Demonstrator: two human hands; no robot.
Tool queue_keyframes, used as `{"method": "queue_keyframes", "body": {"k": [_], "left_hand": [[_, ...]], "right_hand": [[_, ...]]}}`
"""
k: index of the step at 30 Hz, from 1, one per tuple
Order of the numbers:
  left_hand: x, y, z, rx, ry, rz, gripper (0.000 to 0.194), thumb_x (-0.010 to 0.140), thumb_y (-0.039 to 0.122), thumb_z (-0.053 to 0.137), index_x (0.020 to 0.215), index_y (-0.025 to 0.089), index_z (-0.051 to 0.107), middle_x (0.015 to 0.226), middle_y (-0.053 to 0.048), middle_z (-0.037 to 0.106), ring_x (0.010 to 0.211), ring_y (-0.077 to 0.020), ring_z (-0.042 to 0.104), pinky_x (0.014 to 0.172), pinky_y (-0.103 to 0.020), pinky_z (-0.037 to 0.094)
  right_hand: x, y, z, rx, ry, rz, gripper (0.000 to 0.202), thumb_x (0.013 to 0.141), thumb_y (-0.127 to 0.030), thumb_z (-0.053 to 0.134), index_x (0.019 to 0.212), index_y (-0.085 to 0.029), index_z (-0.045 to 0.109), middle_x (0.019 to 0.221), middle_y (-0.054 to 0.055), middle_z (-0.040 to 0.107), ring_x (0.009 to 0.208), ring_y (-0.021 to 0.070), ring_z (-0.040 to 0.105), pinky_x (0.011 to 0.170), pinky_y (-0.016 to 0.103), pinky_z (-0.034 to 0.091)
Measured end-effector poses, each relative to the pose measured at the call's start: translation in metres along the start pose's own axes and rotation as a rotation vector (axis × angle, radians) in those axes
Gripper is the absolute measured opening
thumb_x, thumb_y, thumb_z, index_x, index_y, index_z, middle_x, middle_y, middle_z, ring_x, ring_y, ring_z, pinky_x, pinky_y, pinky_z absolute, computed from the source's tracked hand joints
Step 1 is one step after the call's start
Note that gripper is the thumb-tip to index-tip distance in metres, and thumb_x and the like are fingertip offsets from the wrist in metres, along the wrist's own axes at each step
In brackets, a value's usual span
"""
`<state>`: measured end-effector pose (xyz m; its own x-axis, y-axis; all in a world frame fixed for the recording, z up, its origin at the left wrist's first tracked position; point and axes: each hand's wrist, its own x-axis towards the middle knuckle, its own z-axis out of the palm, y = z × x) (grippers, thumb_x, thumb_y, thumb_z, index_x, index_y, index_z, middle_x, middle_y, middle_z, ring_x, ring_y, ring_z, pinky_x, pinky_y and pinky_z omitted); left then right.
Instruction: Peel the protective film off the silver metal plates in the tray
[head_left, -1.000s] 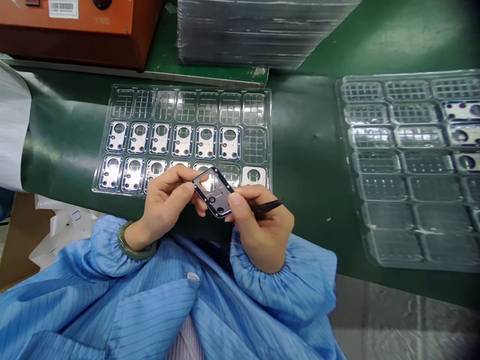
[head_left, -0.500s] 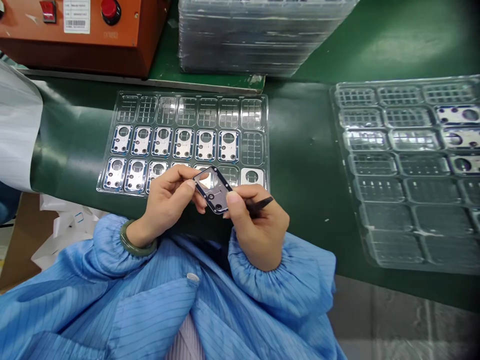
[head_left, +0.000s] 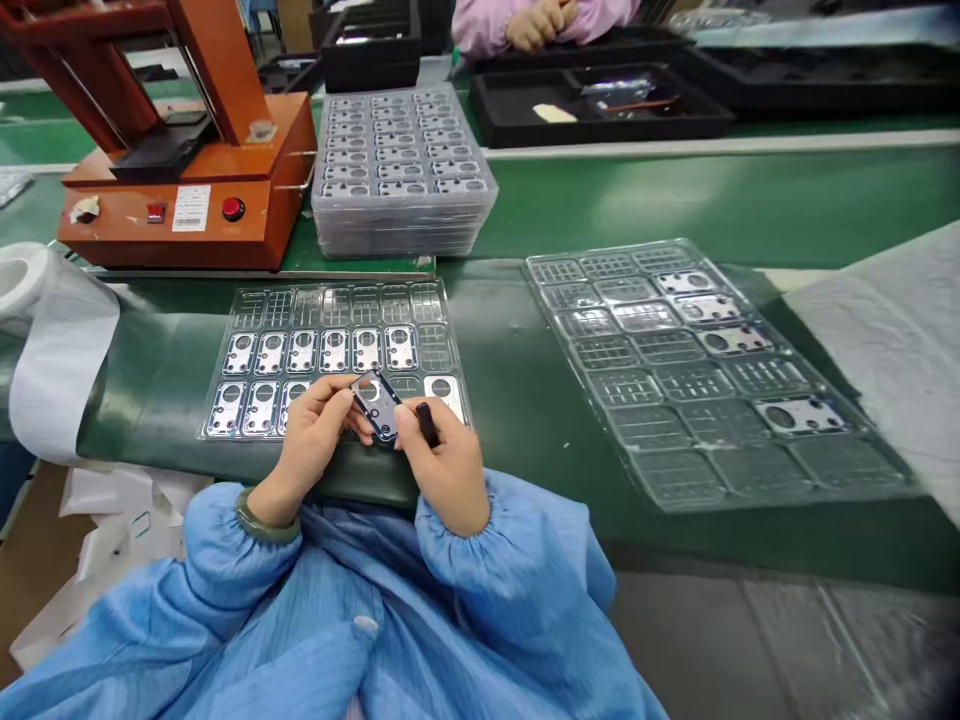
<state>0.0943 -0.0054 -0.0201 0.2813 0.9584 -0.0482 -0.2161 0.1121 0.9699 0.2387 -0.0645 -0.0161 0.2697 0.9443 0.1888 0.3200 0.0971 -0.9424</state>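
you are pinching a dark-rimmed plate (head_left: pixel 377 408) with your left hand (head_left: pixel 311 432) and right hand (head_left: pixel 448 460), the latter also gripping a black tool (head_left: pixel 427 425).

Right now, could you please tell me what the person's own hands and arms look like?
The left hand and right hand are both ungloved. The sleeves are loose, light blue and gathered at the ends. A dull green bangle is worn on the left.
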Motion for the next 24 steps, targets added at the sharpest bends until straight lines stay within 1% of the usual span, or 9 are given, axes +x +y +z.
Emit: {"method": "queue_keyframes", "body": {"k": [7, 14, 19, 24], "left_hand": [[0.0006, -0.0033, 0.0003, 0.008, 0.042, -0.002, 0.026, 0.086, 0.039, 0.061, 0.096, 0.016, 0.065, 0.055, 0.002, 0.063, 0.046, -0.0111, 0.06, 0.045, -0.022, 0.052], [-0.0007, -0.0049, -0.001, 0.051, 0.04, -0.02, 0.027, 0.088, 0.041, 0.06, 0.098, 0.017, 0.065, 0.054, 0.003, 0.063, 0.044, -0.0107, 0.059, 0.046, -0.022, 0.051], [-0.0024, -0.0041, -0.0018, 0.043, 0.103, -0.013, 0.026, 0.088, 0.04, 0.06, 0.098, 0.018, 0.066, 0.055, 0.003, 0.063, 0.043, -0.009, 0.056, 0.043, -0.02, 0.049], [-0.0042, -0.002, 0.0009, 0.028, 0.174, 0.001, 0.024, 0.09, 0.039, 0.059, 0.1, 0.018, 0.066, 0.059, 0.003, 0.065, 0.044, -0.0079, 0.058, 0.045, -0.019, 0.051]], "right_hand": [[0.001, 0.0003, -0.0006, 0.043, -0.068, 0.036, 0.022, 0.092, -0.037, 0.052, 0.08, -0.021, 0.059, 0.06, -0.004, 0.059, 0.055, 0.0101, 0.054, 0.059, 0.022, 0.045], [-0.0012, -0.0007, -0.0015, 0.062, -0.065, 0.07, 0.022, 0.092, -0.037, 0.053, 0.081, -0.02, 0.06, 0.059, -0.004, 0.058, 0.054, 0.0095, 0.053, 0.056, 0.022, 0.044], [-0.0022, -0.0032, -0.0047, 0.097, -0.03, 0.094, 0.02, 0.089, -0.037, 0.057, 0.081, -0.02, 0.062, 0.061, -0.003, 0.059, 0.054, 0.0099, 0.052, 0.054, 0.022, 0.043], [-0.0029, -0.0073, -0.0079, 0.07, -0.082, 0.049, 0.017, 0.09, -0.03, 0.056, 0.078, -0.02, 0.061, 0.061, -0.003, 0.059, 0.054, 0.0094, 0.052, 0.052, 0.022, 0.041]]}}
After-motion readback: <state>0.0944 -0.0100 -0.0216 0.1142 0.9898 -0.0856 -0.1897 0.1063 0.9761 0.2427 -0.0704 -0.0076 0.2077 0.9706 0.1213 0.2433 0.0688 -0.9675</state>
